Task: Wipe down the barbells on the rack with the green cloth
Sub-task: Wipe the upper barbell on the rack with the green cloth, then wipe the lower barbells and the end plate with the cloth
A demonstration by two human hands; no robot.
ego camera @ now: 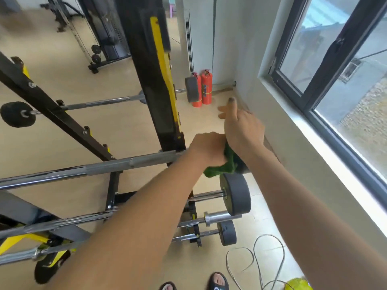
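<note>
Left hand (206, 146): fingers curled down over the green cloth (224, 164), bunching it against the end of the top barbell (88, 170) just outside the rack upright (155, 80). Right hand (240, 124): laid over the dark plate (240, 166) at that barbell's end, fingers straight and spread, thumb and fingertips pointing away toward the corner, nothing gripped. Cloth wedged between both hands, a green fold hanging out beneath them.

Directly below the hands: a second barbell (207, 195) carrying a thick grey plate (237, 194). Lower again, a bare chrome sleeve (222, 217), then a smaller grey plate (228, 235) on the bottom bar. Shafts of all these running off to the left of the hands, across the black and yellow rack frame.

Beyond the hands, in the corner: two red fire extinguishers (204, 88) upright on the floor, beside a grey plate on another bar held in the far side of the rack. Right of the hands: a pale wall (293, 130) with a dark-framed window (335, 65). Near the feet: black sandals (217, 282), a loose grey cable (261, 258) looped on the floor, a yellow-green object at the bottom edge, too cropped to identify. Far left beyond the rack: a cable machine (104, 34).
</note>
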